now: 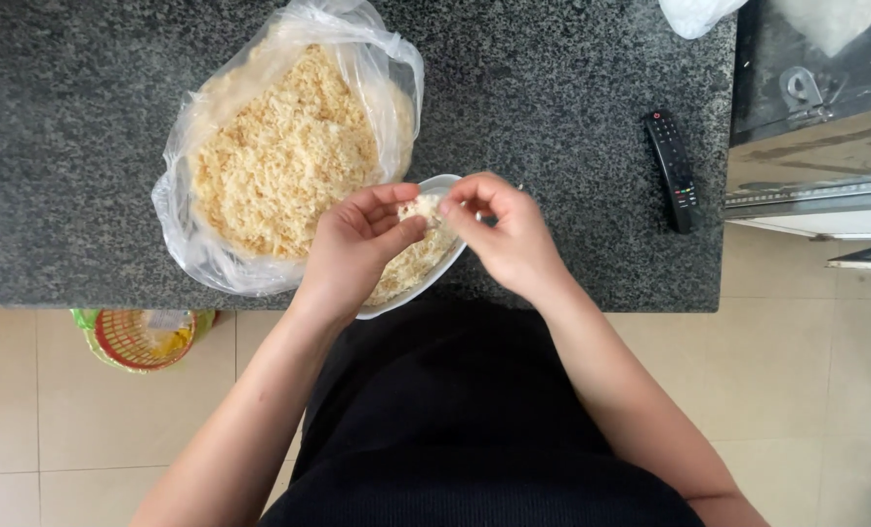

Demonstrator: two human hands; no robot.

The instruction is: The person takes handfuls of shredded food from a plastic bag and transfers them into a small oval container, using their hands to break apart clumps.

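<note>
Two hands (357, 244), one bag (289, 146), one bowl (442, 185), one remote (672, 171), one basket (143, 339).

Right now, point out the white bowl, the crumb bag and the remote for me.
white bowl (442, 182): head view, bare upper rim between the hands.
crumb bag (284, 156): head view, middle of the crumbs inside the clear plastic.
remote (672, 168): head view, middle of its black body.

Single head-worn view, looking straight down from close above onto the dark counter (553, 88) edge, both forearms, the person's lap and the tiled floor (807, 371)
</note>
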